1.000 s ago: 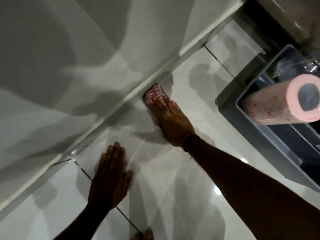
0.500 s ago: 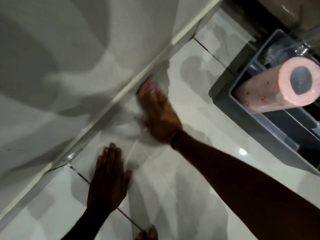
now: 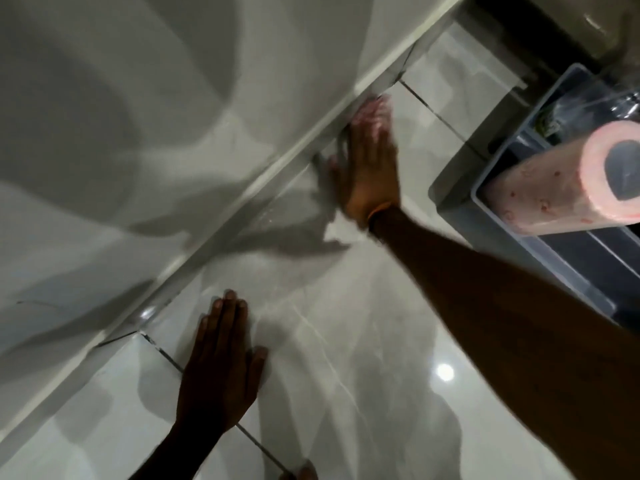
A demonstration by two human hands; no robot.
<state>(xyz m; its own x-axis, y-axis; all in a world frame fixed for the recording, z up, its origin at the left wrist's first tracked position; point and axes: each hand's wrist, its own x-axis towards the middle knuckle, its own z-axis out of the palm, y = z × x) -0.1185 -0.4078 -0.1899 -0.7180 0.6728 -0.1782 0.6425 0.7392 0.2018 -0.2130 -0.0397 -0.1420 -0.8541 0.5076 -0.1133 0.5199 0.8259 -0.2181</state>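
Observation:
My right hand (image 3: 370,168) lies flat on the glossy tiled floor (image 3: 346,341), fingers straight, pressing a red-and-white cloth (image 3: 375,107) against the base of the white wall (image 3: 138,116). The cloth is blurred and mostly hidden under my fingers; only its pinkish end shows past the fingertips. My left hand (image 3: 221,372) rests palm down on the tiles nearer to me, fingers spread, holding nothing.
A grey plastic bin (image 3: 491,216) stands on the floor at the right, with a pink spotted roll (image 3: 571,188) lying across its top. A white skirting strip (image 3: 242,199) runs diagonally along the wall base. Toes (image 3: 304,471) show at the bottom edge.
My right hand slid the cloth along the skirting toward the upper right. My left hand stayed planted on the tile.

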